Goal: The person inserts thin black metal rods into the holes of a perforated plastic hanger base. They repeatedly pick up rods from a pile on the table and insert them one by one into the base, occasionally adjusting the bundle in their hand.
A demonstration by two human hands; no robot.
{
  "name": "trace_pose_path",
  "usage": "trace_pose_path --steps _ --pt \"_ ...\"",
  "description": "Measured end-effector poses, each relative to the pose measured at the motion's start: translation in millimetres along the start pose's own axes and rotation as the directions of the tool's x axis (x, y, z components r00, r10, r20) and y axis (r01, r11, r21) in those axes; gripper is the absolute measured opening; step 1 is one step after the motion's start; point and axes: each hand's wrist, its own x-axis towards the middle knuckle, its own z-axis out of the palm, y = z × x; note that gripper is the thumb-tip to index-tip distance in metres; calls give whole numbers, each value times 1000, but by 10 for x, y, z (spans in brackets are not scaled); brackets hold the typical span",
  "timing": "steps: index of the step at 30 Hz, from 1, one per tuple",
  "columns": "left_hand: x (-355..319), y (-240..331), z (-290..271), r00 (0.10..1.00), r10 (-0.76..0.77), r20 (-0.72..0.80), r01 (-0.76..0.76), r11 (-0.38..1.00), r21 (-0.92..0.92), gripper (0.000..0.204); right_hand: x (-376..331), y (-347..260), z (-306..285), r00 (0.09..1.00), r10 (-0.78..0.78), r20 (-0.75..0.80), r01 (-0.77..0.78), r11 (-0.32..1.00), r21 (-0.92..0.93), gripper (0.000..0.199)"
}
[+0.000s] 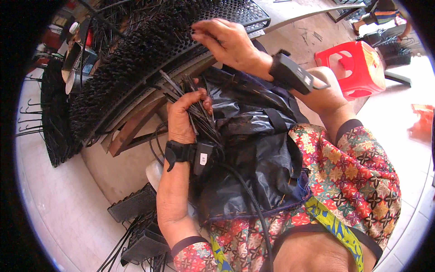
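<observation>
My left hand (186, 111) is wrapped round a bundle of thin dark rods (199, 113), held over my lap at the near side of the bench. The rods' ends stick out past the fingers, toward the bench edge. Up and to the right, my right hand (226, 41) hovers by the perforated black metal tray (240, 13). Its fingers are stretched out, the thumb apart from them, and I see nothing between them. Along the bench runs a dense, bristly mass of black pieces (131, 59), close to both hands. A black apron (253, 154) covers my lap.
A red plastic stool (353, 68) stands at the right. Black mesh pieces (140, 226) with long wires lie at the lower left. Hooked black wires (29, 118) stick out at the far left. A black cable (249, 192) runs down across the apron. Another person (385, 16) is at the upper right.
</observation>
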Motion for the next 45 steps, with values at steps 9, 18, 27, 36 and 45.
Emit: trace_pose_path --steps 9,18,27,36,45 --pt "14 370 -23 947 322 -1 -310 911 -273 31 -543 -593 -1 171 583 794 -897 -241 370 52" --pt "-148 331 305 835 525 -166 -528 849 25 39 -441 -911 223 -51 442 896 -522 -776 353 42" --pt "-202 136 564 821 569 -53 -559 819 127 36 -375 -920 266 -21 591 807 -446 -728 521 17" --pt "-149 43 415 853 507 -123 -489 859 152 24 -519 -1039 299 -55 621 782 -430 -722 543 14" --pt "-260 130 341 979 205 0 -195 931 310 15 -268 -573 -67 627 643 440 -727 280 626 25"
